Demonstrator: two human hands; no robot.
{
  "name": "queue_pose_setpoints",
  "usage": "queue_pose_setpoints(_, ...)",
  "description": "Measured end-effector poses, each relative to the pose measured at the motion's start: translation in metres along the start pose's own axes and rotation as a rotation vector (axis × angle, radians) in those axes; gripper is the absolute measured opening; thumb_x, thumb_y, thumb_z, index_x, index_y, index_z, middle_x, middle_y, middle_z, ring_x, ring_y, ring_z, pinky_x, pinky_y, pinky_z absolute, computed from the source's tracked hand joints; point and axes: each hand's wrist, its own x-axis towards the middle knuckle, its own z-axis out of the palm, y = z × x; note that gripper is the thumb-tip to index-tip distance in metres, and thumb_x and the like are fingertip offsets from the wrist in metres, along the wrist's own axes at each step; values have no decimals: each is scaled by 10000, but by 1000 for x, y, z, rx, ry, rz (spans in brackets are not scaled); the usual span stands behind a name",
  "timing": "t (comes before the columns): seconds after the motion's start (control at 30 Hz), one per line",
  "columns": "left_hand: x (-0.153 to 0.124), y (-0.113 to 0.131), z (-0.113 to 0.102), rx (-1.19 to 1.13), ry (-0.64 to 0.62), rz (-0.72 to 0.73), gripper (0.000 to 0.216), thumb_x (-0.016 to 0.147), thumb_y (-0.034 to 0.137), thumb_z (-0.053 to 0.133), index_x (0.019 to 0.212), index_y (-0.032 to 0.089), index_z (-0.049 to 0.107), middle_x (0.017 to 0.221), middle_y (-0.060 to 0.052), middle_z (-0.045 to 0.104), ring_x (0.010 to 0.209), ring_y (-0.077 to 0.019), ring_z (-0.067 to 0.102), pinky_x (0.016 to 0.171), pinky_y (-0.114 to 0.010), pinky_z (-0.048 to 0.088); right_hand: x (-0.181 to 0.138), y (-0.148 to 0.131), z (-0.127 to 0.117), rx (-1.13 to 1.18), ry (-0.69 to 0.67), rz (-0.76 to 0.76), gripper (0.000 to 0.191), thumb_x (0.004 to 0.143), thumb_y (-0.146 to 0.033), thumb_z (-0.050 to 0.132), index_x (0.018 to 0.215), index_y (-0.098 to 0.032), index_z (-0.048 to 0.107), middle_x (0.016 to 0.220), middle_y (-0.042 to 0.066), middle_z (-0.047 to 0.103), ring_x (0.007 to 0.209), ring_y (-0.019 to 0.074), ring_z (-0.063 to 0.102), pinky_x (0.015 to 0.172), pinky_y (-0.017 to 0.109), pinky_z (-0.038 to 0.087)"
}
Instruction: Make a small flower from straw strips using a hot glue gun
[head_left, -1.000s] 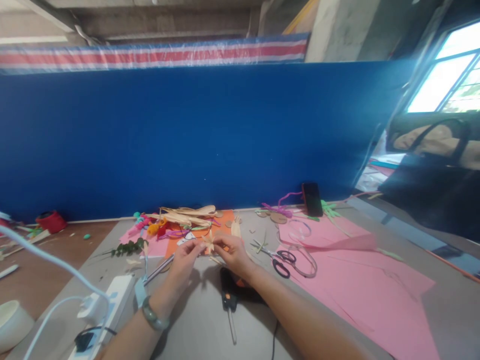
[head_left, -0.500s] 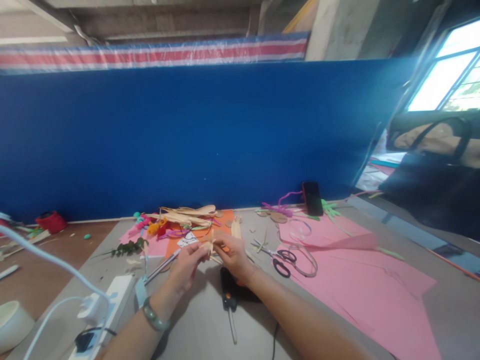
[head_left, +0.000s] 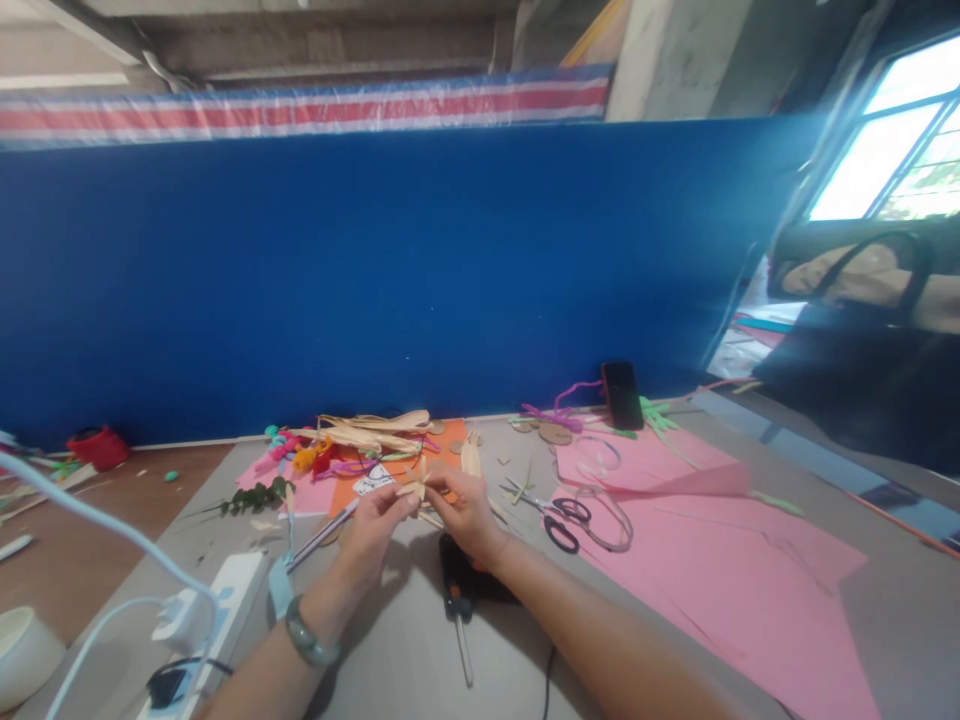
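Close together over the table, my left hand (head_left: 375, 530) and my right hand (head_left: 469, 520) pinch a small pale piece of straw-coloured husk strips (head_left: 418, 485) between their fingertips. Its strips stick out in several directions, and the fingers hide part of it. Under my right forearm lies a black glue gun (head_left: 454, 590) with a glue stick (head_left: 465, 650) poking from its back, its body partly covered. Black-handled scissors (head_left: 564, 525) rest to the right of my right hand. More pale husk strips (head_left: 375, 432) are heaped beyond my hands on orange paper (head_left: 450, 440).
Pink paper sheets (head_left: 750, 570) spread over the right side. A phone (head_left: 622, 395) leans against the blue partition (head_left: 420, 270). To the left are a power strip (head_left: 232, 600) with cables, a leafy sprig (head_left: 259, 496), a roll of tape (head_left: 26, 650) and colourful pom-poms (head_left: 304, 455).
Both hands stay nearly in place, still pinching the husk piece. The piece has turned slightly, with more of its strips showing. The whole view has shifted a little.
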Motion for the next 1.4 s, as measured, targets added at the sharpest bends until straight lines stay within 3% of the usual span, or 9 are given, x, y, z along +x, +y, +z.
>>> queue_pose_setpoints(0.2, -2, 2, 1, -90, -56, -130, 234, 739, 340, 653, 591, 171, 588, 610, -4, 488, 598, -139, 424, 550, -248, 362, -1, -1, 0, -65, -21, -114, 139, 911, -217, 537, 802, -195, 620, 753, 50, 683, 728, 176, 628, 706, 305, 506)
queue_pose_setpoints(0.37, -4, 12, 8, -68, -29, -228, 281, 692, 362, 692, 567, 172, 527, 589, 24, 446, 537, -110, 368, 488, -230, 315, -5, 2, 1, -131, -17, -117, 117, 905, -209, 534, 830, -186, 620, 830, 78, 686, 791, 191, 642, 720, 313, 511)
queue_pose_setpoints(0.77, -5, 5, 7, 68, 37, -69, 238, 708, 338, 698, 579, 166, 597, 590, 2, 537, 596, -138, 464, 600, -251, 389, -4, -3, 2, -97, -11, -65, 101, 875, -187, 554, 815, -181, 635, 809, 73, 689, 759, 187, 640, 708, 299, 497)
queue_pose_setpoints(0.97, -2, 1, 3, -115, 52, 48, 256, 807, 370, 581, 680, 157, 644, 670, -33, 593, 677, -173, 532, 663, -289, 449, 1, -5, 3, 77, 21, 102, 121, 848, -201, 585, 754, -181, 659, 716, 38, 659, 677, 165, 606, 658, 279, 482)
queue_pose_setpoints(1.1, 3, -9, -1, -75, 130, 28, 205, 712, 298, 724, 851, 157, 668, 784, -39, 666, 731, -169, 601, 687, -277, 478, 5, -8, 2, 179, 73, 140, 70, 801, -193, 621, 752, -186, 672, 776, 40, 647, 711, 163, 597, 641, 268, 473)
queue_pose_setpoints(1.4, 4, -22, -3, -14, 140, 129, 249, 694, 271, 772, 859, 176, 611, 783, -6, 668, 686, -136, 625, 671, -259, 509, 9, -5, 1, 222, 30, 158, 90, 786, -258, 674, 733, -193, 706, 711, 20, 573, 689, 153, 531, 619, 269, 434)
